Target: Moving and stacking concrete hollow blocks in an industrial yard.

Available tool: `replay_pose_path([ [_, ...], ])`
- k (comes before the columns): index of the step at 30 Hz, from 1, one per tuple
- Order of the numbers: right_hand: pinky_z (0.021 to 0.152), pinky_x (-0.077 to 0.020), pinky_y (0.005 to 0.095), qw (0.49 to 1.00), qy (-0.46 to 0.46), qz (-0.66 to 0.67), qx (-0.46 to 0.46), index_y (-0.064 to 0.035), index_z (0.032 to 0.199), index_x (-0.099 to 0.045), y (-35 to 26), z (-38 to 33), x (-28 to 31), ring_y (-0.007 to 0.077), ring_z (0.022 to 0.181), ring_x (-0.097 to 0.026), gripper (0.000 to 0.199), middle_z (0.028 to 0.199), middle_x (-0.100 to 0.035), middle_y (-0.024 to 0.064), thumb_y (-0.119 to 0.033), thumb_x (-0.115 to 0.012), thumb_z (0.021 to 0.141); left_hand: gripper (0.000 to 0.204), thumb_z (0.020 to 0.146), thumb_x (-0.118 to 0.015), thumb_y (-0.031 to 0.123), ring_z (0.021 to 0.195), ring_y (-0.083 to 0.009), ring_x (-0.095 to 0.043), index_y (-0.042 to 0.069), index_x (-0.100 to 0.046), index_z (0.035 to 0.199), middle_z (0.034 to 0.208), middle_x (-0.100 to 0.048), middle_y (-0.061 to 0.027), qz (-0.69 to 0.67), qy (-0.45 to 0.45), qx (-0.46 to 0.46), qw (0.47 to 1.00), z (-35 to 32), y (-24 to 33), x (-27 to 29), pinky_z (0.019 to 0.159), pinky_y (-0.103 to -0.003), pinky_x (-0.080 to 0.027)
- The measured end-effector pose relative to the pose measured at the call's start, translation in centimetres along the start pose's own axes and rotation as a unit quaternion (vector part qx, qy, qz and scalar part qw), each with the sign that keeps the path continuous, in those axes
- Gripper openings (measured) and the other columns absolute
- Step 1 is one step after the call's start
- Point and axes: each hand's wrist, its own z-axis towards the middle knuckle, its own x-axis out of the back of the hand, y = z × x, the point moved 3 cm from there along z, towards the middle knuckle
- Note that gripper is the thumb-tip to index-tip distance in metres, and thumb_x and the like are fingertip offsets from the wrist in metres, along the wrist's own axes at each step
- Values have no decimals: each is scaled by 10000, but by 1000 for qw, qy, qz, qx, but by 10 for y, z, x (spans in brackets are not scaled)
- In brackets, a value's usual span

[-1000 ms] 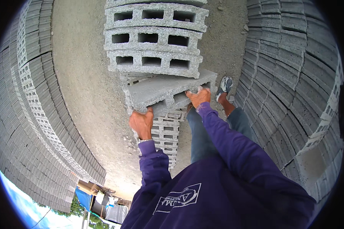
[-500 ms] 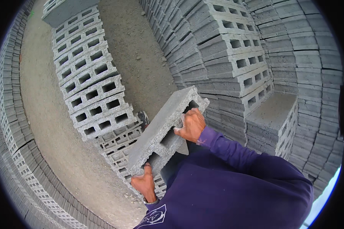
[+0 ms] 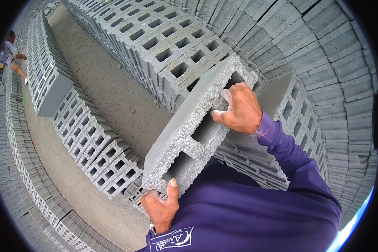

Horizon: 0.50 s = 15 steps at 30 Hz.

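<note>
A grey hollow concrete block (image 3: 197,134) with a rough top face and three rectangular cores is held up in front of my body, slanting from lower left to upper right. My right hand (image 3: 242,108) grips its upper end, the fingers hooked over the web beside the far core. At the lower end my left hand (image 3: 161,206) is closed round the corner, thumb up against the near core and fingers mostly hidden beneath. Behind the block's right end stands a lower step of stacked blocks (image 3: 308,113).
A long row of stacked blocks (image 3: 86,145) runs up the left. Another stack (image 3: 164,35) rises ahead, and a tall wall of blocks (image 3: 323,54) closes the right side. Bare dirt ground (image 3: 101,80) lies between the rows. Another person (image 3: 10,54) is at the far left edge.
The block has come up and to the right, nearer to me, with both hands still on it. My view has turned, so the rows appear shifted and the other person shows at left.
</note>
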Motion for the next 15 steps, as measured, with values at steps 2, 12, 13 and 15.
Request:
replay_pose_path([
  [2, 706, -463, 459, 998, -21, -2, -64, 116, 753, -602, 24, 4, 25, 398, 776, -556, 498, 722, -576, 237, -314, -781, 577, 521, 779, -748, 366, 439, -406, -528, -68, -573, 549, 498, -526, -220, 27, -82, -32, 996, 7, 23, -12, 481, -477, -407],
  [12, 705, -465, 467, 986, 26, -88, -141, 78, 741, -633, 170, -12, 79, 445, 732, -579, 404, 679, -583, 270, -289, -748, 618, 614, 853, -671, 462, 412, -421, -543, -87, -572, 598, 473, -520, -243, -130, -210, -144, 958, 38, 123, -136, 420, -500, -414],
  [13, 705, -465, 467, 986, 21, -88, -142, 78, 741, -633, 191, -15, 81, 445, 732, -579, 404, 679, -583, 270, -289, -748, 618, 614, 853, -671, 462, 412, -421, -543, -87, -572, 598, 473, -520, -243, -130, -213, -140, 958, 37, 131, -143, 420, -500, -414],
  [15, 813, -476, 450, 992, 23, -95, -81, 69, 804, -666, 221, -22, 77, 459, 795, -585, 410, 749, -613, 284, -286, -753, 617, 658, 870, -644, 488, 410, -414, -545, -87, -551, 564, 461, -509, -243, -121, -303, -151, 933, 27, 145, -158, 408, -495, -408],
])
